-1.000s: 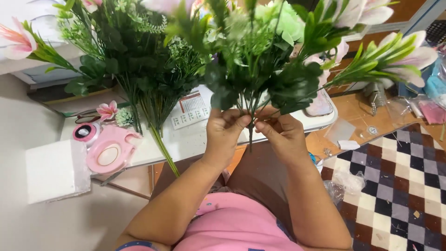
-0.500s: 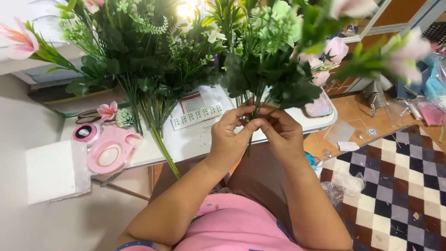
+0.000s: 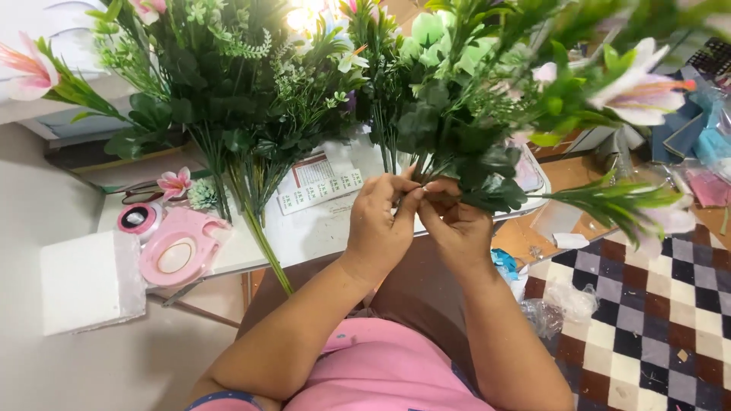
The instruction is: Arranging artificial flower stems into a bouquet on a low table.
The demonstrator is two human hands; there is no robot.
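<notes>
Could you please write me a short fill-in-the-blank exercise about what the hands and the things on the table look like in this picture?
1. Both hands, the left hand and the right hand, grip the stems of a bunch of artificial ____.
2. The tape dispenser on the white table is ____ in colour.
3. The floor mat at the right has a ____ pattern.

Missing words: flowers; pink; checkered

Craft workspace, likely home floral bench: my white table [image 3: 320,236] holds artificial flower bunches [image 3: 251,99], pink tape dispenser [image 3: 179,251], foam block [image 3: 90,281]; checkered floor mat [image 3: 647,320].
</notes>
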